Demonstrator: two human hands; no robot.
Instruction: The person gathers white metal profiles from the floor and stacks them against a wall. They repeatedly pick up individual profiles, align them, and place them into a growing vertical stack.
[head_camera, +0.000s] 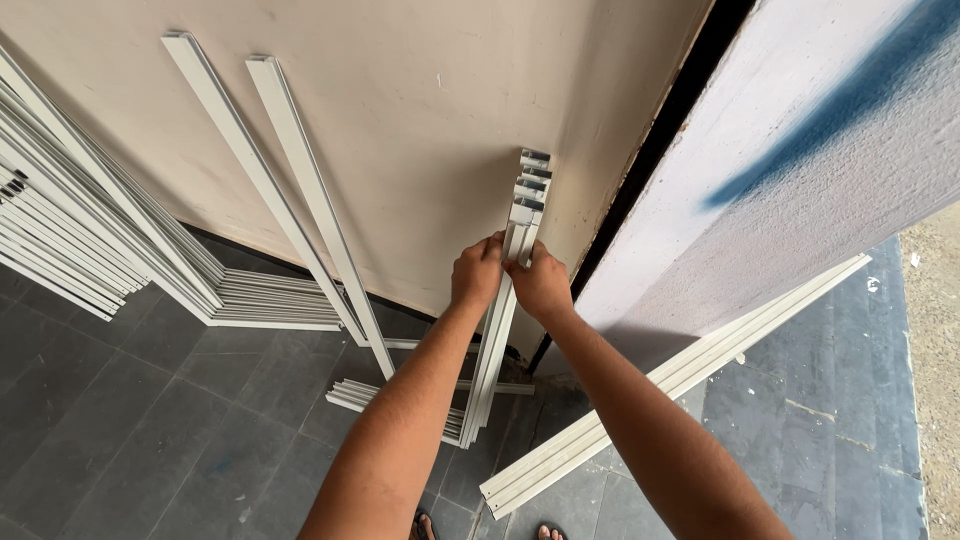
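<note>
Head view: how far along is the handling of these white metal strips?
Already placed, it seems: two long white strips lean alone against the beige wall, with a larger stack leaning at far left. In hand: the left hand and right hand grip an upright bundle of white strips standing on the dark tiled floor. Still lying flat: a short pile and long strips.

- Soft, even daylight fills the scene; brightest on the white board (800, 180) at right.
- A dim shadow lies under that board and along the wall (420, 120) base.
- No harsh glare.
- Focus is sharp throughout; wide-angle lens bends straight lines near the edges.
</note>
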